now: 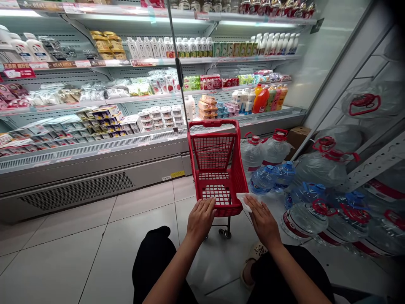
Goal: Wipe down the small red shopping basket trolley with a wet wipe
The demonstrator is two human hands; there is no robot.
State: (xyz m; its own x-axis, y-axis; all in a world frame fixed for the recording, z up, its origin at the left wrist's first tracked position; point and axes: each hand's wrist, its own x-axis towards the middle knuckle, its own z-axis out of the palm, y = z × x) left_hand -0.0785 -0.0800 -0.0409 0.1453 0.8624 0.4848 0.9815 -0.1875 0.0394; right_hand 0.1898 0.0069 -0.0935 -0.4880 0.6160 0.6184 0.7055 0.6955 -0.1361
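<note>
Hands, both: set on the near rim of the red cart (218,169), one to each side.

Left hand (200,219): fingers curled loosely over the near left corner of the rim, gripping nothing else.

Right hand (263,220): laid flat, fingers fairly straight, pressing a white cloth (244,199) against the near right corner. Whether the cloth is pinched or only lies under the palm is hard to tell from this angle.

Cart: small, wheeled, standing straight ahead of the hands on the tiled floor (95,236), its long axis running away from the person toward the chiller. Basket appears bare inside; one caster (225,233) shows beneath. Both hands are about equally near, the right reaching slightly farther forward.

Surroundings: large water jugs (316,185) with red and blue caps, piled just right of the cart. Chiller shelves (133,139) behind it hold dairy cartons, bottles and packets. Dark-clothed knees frame the lower view.
</note>
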